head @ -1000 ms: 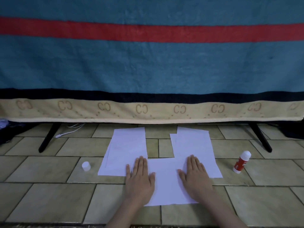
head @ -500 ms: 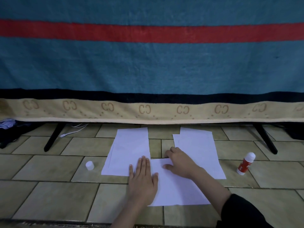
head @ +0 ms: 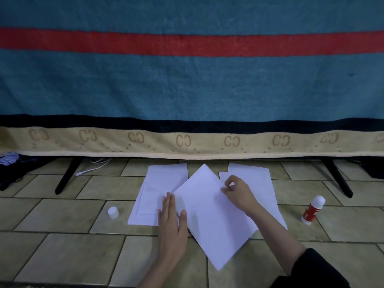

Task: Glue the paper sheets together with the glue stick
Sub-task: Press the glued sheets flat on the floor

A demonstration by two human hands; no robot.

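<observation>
White paper sheets lie on the tiled floor. A turned middle sheet [head: 209, 217] sits diagonally, overlapping the left pile [head: 160, 188] and the right pile [head: 259, 179]. My right hand [head: 238, 192] pinches the middle sheet's upper right edge. My left hand [head: 172, 221] lies flat, fingers together, at that sheet's left edge and on the left pile. A red and white glue stick [head: 312, 209] stands uncapped on the floor to the right. Its white cap [head: 113, 212] sits on the floor left of the papers.
A blue blanket with a red stripe and beige border [head: 187, 142] hangs over a black-legged frame [head: 66, 177] behind the papers. A white cable [head: 93, 167] lies under it. Dark cloth [head: 10, 169] is at far left.
My right hand went from flat on the middle sheet to gripping its top edge, and the sheet has rotated to a diagonal. My left hand stayed pressing near the same spot.
</observation>
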